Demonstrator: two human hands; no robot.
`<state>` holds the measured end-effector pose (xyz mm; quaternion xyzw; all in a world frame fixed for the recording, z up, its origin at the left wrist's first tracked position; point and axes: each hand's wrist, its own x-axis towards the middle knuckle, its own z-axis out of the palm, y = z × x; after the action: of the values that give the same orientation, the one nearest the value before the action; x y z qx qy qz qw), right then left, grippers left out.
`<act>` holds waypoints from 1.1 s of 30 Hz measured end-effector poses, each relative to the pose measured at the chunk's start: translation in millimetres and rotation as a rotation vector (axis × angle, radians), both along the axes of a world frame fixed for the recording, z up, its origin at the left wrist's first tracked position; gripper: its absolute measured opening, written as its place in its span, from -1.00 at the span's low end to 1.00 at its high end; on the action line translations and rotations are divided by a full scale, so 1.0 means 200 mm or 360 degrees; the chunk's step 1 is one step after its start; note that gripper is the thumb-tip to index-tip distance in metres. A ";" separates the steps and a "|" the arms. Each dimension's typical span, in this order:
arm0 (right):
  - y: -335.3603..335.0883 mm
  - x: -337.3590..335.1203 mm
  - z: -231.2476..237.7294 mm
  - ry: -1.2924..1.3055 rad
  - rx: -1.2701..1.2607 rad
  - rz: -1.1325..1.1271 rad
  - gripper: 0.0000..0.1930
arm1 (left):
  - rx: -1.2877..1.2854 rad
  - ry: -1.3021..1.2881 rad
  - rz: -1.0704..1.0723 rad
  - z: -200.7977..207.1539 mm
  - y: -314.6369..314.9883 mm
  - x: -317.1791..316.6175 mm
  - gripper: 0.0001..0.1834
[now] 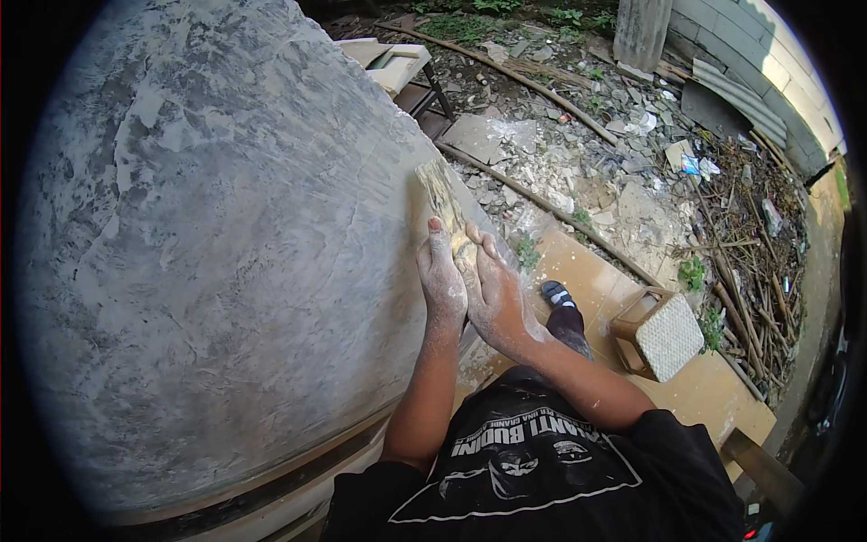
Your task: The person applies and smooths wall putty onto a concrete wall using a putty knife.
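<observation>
My left hand (442, 278) and my right hand (498, 298) are pressed together, palms facing, around a clump of pale yellow fibre (436, 188). Its streaky, flattened end sticks out beyond my fingertips, over the edge of a large grey slab (244, 262). The part between my palms is hidden. White powder coats both hands and wrists. The slab's top is smeared with pale, uneven streaks and fills the left side.
A stool (664, 336) with a white woven-looking seat stands on a tan board (578, 262) at the right. Beyond lie broken rubble (623, 194), long poles (560, 212) and a heap of sticks (750, 244). A grey post (642, 34) rises by a block wall (750, 54).
</observation>
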<state>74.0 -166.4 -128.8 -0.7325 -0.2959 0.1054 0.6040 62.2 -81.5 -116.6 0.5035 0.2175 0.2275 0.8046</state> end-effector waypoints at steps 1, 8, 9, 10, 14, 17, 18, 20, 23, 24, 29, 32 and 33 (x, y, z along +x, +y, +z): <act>-0.03 -0.06 -0.03 -0.0005 0.0000 -0.0003 -0.54 | -0.0123 -0.0099 -0.0010 -0.04 -0.03 -0.06 -0.48; 0.06 -0.15 -0.13 0.0331 -0.0185 0.0410 -0.52 | -0.0114 -0.0040 0.0240 -0.17 0.07 -0.23 -0.47; 0.08 -0.14 -0.13 0.0253 -0.0175 0.0366 -0.51 | -0.0121 -0.0026 0.0258 -0.14 0.07 -0.22 -0.47; 0.06 -0.13 -0.12 0.0266 -0.0184 0.0382 -0.51 | -0.0110 -0.0039 0.0203 -0.10 0.07 -0.19 -0.47; 0.02 -0.14 -0.15 0.0252 -0.0271 0.0433 -0.51 | -0.0129 -0.0047 0.0276 -0.19 0.00 -0.23 -0.45; 0.05 -0.09 -0.17 0.0177 -0.0275 0.0399 -0.49 | -0.0199 -0.0029 0.0383 -0.21 0.04 -0.20 -0.42; 0.05 -0.06 -0.14 0.0199 -0.0313 0.0431 -0.47 | -0.0148 -0.0054 0.0236 -0.16 0.06 -0.17 -0.42; 0.03 -0.02 -0.11 0.0188 -0.0378 0.0488 -0.46 | -0.0128 -0.0156 0.0147 -0.12 0.05 -0.13 -0.44; -0.01 -0.04 -0.14 0.0122 -0.0361 0.0502 -0.44 | -0.0167 -0.0127 0.0191 -0.18 -0.01 -0.17 -0.41; -0.01 -0.04 -0.15 0.0081 -0.0289 0.0457 -0.44 | -0.0165 -0.0133 0.0187 -0.19 -0.01 -0.16 -0.41; 0.02 0.06 -0.13 0.0053 -0.0405 0.0508 -0.41 | -0.0093 -0.0186 0.0099 -0.15 0.05 -0.09 -0.44; 0.00 -0.01 -0.25 -0.0001 -0.0376 0.0538 -0.40 | -0.0075 -0.0210 0.0270 -0.23 -0.03 -0.13 -0.48; 0.00 -0.02 -0.27 -0.0047 -0.0330 0.0475 -0.40 | -0.0080 -0.0184 0.0367 -0.27 -0.04 -0.14 -0.49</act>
<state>70.3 -165.6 -183.4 -0.7402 -0.3978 0.2130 0.4985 34.6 -88.8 -169.9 0.4408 0.2327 0.3416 0.7967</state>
